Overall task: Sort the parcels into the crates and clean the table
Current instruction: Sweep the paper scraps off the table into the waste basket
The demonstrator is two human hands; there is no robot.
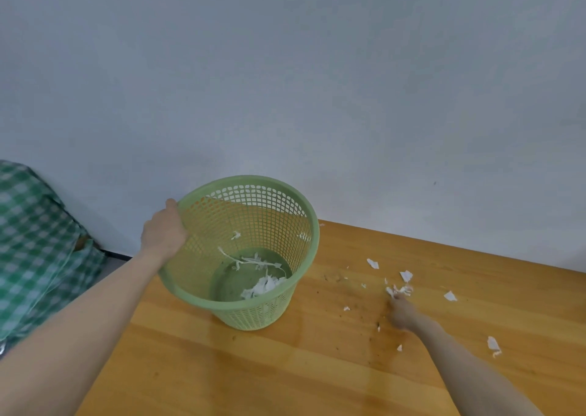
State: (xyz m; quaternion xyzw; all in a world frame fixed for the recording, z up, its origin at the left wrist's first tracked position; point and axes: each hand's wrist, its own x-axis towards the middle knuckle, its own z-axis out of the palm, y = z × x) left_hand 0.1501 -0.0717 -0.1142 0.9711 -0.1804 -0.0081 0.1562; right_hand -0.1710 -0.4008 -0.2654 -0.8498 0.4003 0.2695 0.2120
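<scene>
Wastebasket rim (316,235) within curled left fingers (171,204)

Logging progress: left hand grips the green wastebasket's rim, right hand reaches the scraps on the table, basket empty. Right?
Not empty: the head view shows torn paper inside the green wastebasket. The left hand grips its rim; the right hand reaches the scraps on the table, as said.

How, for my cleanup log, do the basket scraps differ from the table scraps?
The basket scraps lie heaped on the bottom of the basket; the table scraps lie scattered apart on the table. The basket scraps include long strips; the table scraps are small bits. Both are white paper.
</scene>
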